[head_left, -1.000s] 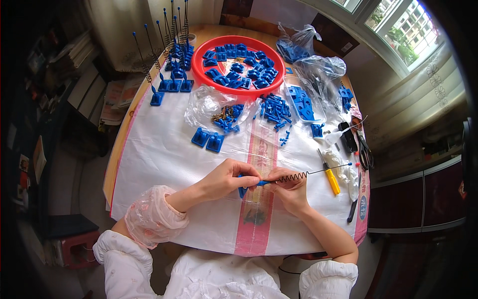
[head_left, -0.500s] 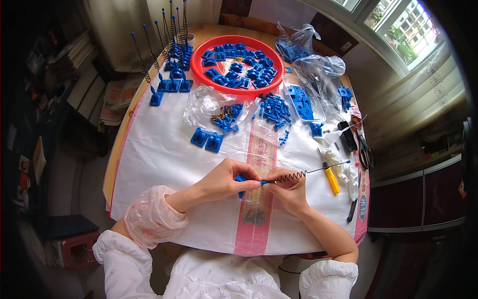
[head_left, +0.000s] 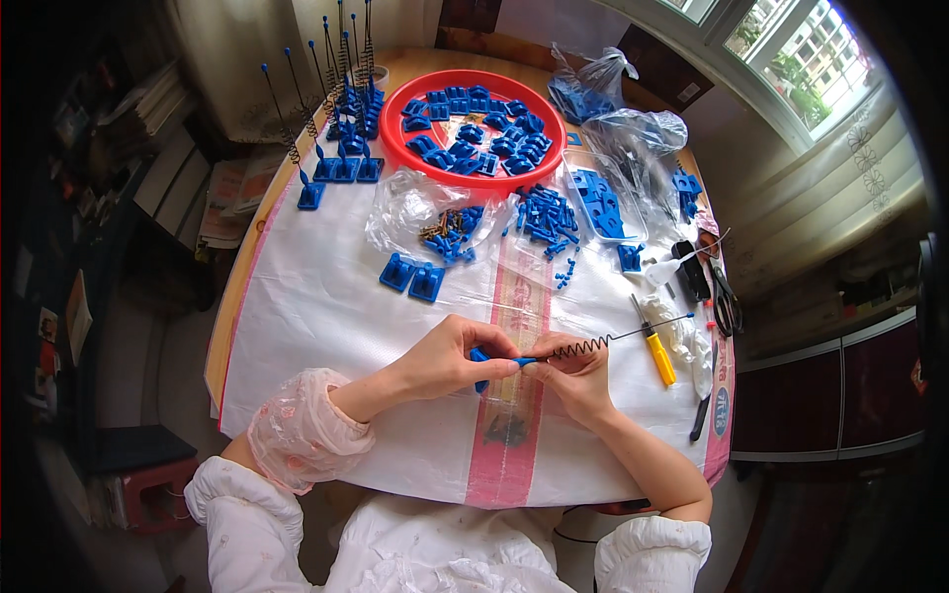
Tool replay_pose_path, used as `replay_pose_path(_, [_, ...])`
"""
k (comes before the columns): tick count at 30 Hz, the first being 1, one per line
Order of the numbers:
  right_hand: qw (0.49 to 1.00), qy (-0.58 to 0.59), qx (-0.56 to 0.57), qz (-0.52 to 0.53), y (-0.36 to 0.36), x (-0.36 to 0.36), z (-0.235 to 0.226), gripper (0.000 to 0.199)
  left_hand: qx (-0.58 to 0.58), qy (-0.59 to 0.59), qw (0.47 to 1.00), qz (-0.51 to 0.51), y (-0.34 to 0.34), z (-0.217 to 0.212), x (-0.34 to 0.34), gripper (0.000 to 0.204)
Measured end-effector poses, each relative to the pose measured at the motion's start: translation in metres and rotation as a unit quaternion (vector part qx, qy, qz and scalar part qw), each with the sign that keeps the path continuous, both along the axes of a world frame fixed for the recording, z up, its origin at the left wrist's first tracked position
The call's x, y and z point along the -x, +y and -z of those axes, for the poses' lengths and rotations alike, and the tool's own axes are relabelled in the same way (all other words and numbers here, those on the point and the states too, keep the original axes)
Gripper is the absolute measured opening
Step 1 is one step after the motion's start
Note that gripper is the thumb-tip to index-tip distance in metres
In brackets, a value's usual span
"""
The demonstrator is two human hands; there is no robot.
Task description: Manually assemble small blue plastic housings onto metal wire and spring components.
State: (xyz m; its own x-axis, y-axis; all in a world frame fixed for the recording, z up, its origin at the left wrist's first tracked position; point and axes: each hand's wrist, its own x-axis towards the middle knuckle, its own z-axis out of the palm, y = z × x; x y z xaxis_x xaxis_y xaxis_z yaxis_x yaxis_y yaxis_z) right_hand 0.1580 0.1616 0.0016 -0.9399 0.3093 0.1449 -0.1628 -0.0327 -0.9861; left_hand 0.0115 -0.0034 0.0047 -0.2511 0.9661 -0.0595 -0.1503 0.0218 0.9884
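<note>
Over the middle of the white sheet, my left hand is closed around a blue plastic base, mostly hidden by the fingers. My right hand pinches the neck where the base meets a black coiled spring wire. The wire runs out to the right past my right hand and ends in a small blue tip. Both hands almost touch at the joint. Beyond them on the sheet lie two blue bases side by side.
A red round tray holds many blue bases. Left of it stand finished-looking spring wires on bases. Nearer are a clear bag with screws, loose blue pegs and a clear box. Rightward lie a yellow screwdriver and scissors.
Both hands stay in almost the same place on the piece. The wire's far tip has dipped slightly to the left, and my right fingers have shifted a little at the joint.
</note>
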Motion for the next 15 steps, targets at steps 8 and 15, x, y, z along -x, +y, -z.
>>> replay_pose_path(8, [1.0,-0.002,0.01,0.006,-0.0008,0.0,-0.0002,0.015,-0.003,0.007,1.0,-0.002,0.0003,-0.0009,-0.001,0.016])
replay_pose_path(15, [1.0,-0.001,-0.018,-0.004,0.0013,-0.0007,0.002,0.015,0.005,0.021,1.0,-0.003,0.0005,-0.0039,-0.0015,0.015])
